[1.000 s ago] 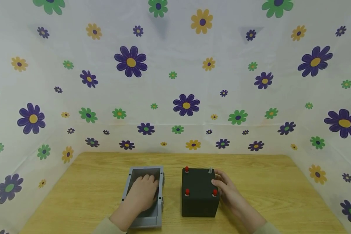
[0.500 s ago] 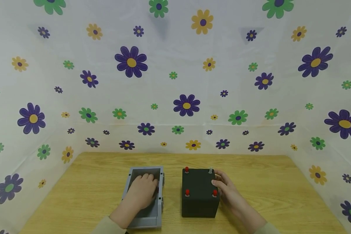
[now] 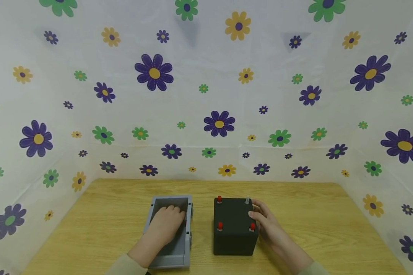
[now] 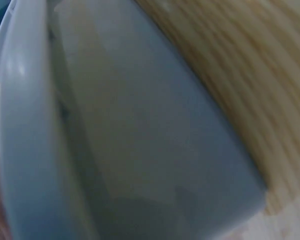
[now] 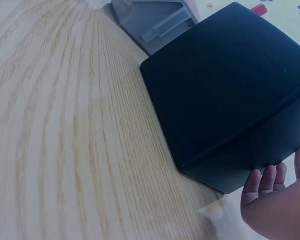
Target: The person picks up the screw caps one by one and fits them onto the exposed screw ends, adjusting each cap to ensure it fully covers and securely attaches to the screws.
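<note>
A grey plastic storage bin stands at the left of the table. My left hand reaches down inside it, with knuckles up and bent fingers. The fingertips and whatever they touch are hidden. In the left wrist view the bin wall fills most of the frame. To the right stands a black box with small metal posts at its top corners; three carry red caps, and the back right post is bare. My right hand rests against the box's right side, thumb at the top edge, fingertips touching the side.
Both containers stand on a wood-grain table, with a narrow gap between them. A white sheet printed with flowers hangs behind the table and along both sides.
My left hand shifts very slightly inside the bin. The right hand and the black box stay in place.
</note>
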The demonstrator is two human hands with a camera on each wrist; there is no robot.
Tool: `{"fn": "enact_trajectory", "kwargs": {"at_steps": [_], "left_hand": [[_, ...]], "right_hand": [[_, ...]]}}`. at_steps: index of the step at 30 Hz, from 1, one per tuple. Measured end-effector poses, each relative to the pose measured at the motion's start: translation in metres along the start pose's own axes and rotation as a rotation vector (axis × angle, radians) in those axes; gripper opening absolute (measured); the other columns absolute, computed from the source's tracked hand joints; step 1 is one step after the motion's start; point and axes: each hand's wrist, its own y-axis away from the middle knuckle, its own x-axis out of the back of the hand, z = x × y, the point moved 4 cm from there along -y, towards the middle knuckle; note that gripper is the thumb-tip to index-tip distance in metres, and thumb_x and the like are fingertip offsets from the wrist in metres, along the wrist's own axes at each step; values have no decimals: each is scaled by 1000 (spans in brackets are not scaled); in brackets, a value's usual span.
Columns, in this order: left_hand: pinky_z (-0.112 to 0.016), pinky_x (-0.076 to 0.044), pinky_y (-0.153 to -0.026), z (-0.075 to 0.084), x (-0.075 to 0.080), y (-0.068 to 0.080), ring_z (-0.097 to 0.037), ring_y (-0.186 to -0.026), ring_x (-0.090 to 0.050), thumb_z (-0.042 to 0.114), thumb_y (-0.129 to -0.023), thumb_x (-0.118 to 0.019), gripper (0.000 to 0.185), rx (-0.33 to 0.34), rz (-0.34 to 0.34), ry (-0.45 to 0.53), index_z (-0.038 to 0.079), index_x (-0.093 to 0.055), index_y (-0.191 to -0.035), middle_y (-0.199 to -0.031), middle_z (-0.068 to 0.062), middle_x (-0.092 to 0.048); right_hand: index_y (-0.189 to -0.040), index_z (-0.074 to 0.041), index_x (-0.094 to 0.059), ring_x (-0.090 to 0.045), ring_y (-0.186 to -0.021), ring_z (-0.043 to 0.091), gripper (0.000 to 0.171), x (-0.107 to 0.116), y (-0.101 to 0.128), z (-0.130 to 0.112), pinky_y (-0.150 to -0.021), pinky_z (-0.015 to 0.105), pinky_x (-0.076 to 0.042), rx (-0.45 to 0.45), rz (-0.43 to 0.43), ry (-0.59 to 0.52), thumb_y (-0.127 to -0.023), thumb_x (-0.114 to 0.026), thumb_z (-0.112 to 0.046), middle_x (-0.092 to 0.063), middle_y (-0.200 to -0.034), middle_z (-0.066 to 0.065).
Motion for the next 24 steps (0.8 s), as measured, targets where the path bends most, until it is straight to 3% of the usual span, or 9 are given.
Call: {"fn": "enact_trajectory", "kwargs": {"at_steps": [12,20,24], "left_hand": [[-39,-58,-76,0,-2,-4,-22,-89,-69,9,-92,-80,9,-19,4,-2,10,-75,-99,-92,-4,-73],[-39,-59,-76,-2,-5,-6,-20,-86,-70,10,-92,-80,6,-38,60,-34,12,-76,-96,-90,-3,-74],[-40,-59,-79,-3,-5,-4,-22,-91,-69,10,-93,-79,7,-44,56,-55,12,-76,-99,-95,-5,-73]], "right_hand": [[-149,-9,-40,-55,-117,15,52,-1,-1,1,-100,26,-48,3,11,-1,-102,-59,-17,-47,-140,6],[-150,-9,-39,-55,-117,15,52,-1,-1,1,-101,27,-47,6,5,3,-102,-59,-17,-46,-141,7],[-150,-9,-39,-55,-117,15,53,0,-1,1,-101,28,-47,2,6,0,-102,-59,-18,-46,-141,7]]}}
